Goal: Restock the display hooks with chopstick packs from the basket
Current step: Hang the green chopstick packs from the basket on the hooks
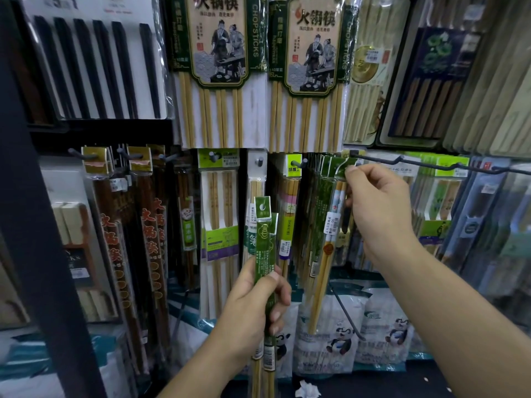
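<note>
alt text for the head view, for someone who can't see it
A right hand pinches the top of a green-labelled chopstick pack at a long display hook. The left hand grips more green packs upright, facing a wall of hanging chopsticks.

Dim, cool light with glare on plastic wrappers; edges bow and blur from the wide lens, centre sharper.

We saw display hooks [260, 161] across mid-frame, chopstick packs [219, 214] hanging from them; long hook [373, 158] jutted out at right. Bottom: dark shelf [379, 382] held panda-print bags [339, 337], crumpled paper [307, 390].
</note>
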### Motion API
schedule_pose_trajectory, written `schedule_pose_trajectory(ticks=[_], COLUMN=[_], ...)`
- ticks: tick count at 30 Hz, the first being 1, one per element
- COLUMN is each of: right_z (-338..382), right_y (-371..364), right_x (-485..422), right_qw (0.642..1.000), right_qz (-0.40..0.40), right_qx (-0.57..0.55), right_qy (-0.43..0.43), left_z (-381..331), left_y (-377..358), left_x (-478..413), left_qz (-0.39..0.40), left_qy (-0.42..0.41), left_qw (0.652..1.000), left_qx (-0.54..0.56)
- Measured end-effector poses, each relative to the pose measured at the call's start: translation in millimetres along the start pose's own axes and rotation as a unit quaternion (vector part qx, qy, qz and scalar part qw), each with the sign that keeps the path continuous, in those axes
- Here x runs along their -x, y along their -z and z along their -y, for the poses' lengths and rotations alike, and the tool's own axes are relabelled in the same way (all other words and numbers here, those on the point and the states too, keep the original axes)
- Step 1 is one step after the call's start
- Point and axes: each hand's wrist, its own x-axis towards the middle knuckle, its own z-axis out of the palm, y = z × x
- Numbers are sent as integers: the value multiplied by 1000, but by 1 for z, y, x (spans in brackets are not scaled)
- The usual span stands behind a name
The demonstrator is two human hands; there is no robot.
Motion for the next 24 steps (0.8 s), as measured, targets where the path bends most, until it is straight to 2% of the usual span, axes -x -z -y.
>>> schedule_pose_trajectory(ticks=[12,16,21,24], right_z=[-8,-15,-14,-14], right_y=[0,-1,4,5], right_x=[-7,-5,12,35], right_qw=[999,997,999,998], right_qz=[6,8,-26,34], right_qx=[51,79,9,19], right_qy=[10,9,-37,-55], left_z=[5,-2,-12,-13], left_y=[1,-5,-6,-8], left_x=[-2,-2,-2,-1], left_qz=[2,-2,-3,2], left_qy=[13,-6,-32,-44], left_qw=[1000,1000,999,999], left_qx=[-1,-4,-8,-4])
